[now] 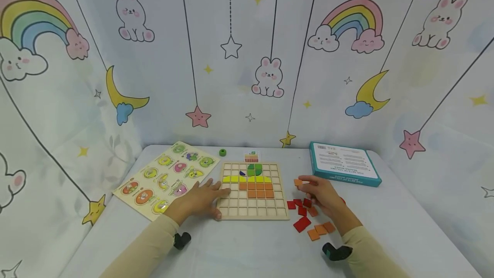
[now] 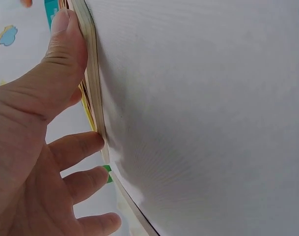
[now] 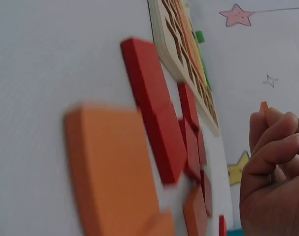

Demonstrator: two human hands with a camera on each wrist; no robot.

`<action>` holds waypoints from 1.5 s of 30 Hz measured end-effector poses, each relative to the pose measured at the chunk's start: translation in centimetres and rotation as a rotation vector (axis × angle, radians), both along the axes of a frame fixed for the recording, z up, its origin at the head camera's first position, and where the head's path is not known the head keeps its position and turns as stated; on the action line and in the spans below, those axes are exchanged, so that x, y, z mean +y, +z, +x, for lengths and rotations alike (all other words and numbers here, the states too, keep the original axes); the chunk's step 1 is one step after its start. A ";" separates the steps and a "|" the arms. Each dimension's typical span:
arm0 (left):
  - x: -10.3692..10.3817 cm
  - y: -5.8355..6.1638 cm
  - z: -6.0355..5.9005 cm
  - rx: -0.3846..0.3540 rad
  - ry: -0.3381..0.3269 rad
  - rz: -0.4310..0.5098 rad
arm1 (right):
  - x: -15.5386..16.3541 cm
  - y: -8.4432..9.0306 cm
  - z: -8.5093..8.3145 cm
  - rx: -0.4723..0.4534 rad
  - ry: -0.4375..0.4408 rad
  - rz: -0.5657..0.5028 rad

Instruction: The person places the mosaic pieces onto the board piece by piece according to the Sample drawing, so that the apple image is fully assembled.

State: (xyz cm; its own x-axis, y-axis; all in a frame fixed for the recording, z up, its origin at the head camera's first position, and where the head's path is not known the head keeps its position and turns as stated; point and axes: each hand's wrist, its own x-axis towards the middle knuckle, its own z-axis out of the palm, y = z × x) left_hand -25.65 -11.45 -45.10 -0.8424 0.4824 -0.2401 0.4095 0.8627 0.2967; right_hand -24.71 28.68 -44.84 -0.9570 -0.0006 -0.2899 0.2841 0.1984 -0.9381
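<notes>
A wooden grid board (image 1: 252,191) lies in the middle of the table, partly filled with green, yellow and orange square tiles. My left hand (image 1: 202,198) rests flat against the board's left edge (image 2: 93,78), its thumb pressed along the wooden side and its fingers spread. My right hand (image 1: 318,192) hovers just right of the board and pinches a small orange tile (image 1: 297,182) at its fingertips (image 3: 272,123); that orange tile (image 3: 263,106) peeks above the fingers. Loose red and orange tiles (image 1: 306,218) lie on the table under and in front of this hand.
A fruit peg puzzle board (image 1: 166,179) lies to the left. A teal box (image 1: 343,163) sits at the back right. A small green ring (image 1: 222,152) and a pattern card (image 1: 251,156) lie behind the grid board. Printed fabric walls surround the table.
</notes>
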 end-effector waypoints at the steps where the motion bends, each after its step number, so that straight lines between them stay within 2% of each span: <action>1: 0.0 0.0 0.0 0.000 0.002 0.000 | -1.1 -0.1 -0.5 -0.009 -0.003 0.001; 5: -0.1 -0.1 0.1 -0.010 0.004 0.009 | -5.8 -0.8 -1.9 -0.021 0.009 -0.022; 8: 0.0 -0.2 0.2 -0.020 0.000 0.019 | -9.2 -1.3 -2.3 0.008 0.064 0.002; 13: 0.0 -0.3 0.2 -0.023 -0.005 0.020 | -13.2 -2.1 -2.4 0.091 0.164 0.173; 19: 0.0 -0.2 0.0 -0.021 -0.011 0.013 | -15.5 -2.4 -2.2 0.117 0.194 0.360; 22: 0.0 -0.2 0.0 -0.019 -0.012 0.012 | -16.1 -2.3 -2.0 0.133 0.204 0.413; 29: -0.1 -0.1 0.0 -0.012 -0.006 0.013 | -16.6 -1.9 -1.7 0.157 0.206 0.433; 32: -0.2 -0.1 0.0 -0.011 -0.006 0.016 | -15.3 -1.3 -1.4 0.162 0.182 0.404; 35: -0.2 -0.2 0.0 -0.015 -0.013 0.022 | -12.1 -0.3 -0.4 0.138 0.123 0.362; 40: -0.1 0.0 0.1 -0.013 -0.018 0.027 | -3.1 1.4 2.6 0.020 0.008 0.222; 45: -0.1 0.1 0.2 -0.013 -0.010 0.028 | 5.2 0.7 5.4 -0.082 -0.081 0.009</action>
State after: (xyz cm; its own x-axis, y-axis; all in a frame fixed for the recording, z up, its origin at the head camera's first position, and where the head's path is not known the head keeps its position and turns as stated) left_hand -25.49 -11.58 -44.99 -0.8346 0.4972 -0.2371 0.4137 0.8500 0.3260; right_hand -19.26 33.88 -44.11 -0.9268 0.0790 -0.3673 0.3756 0.1796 -0.9092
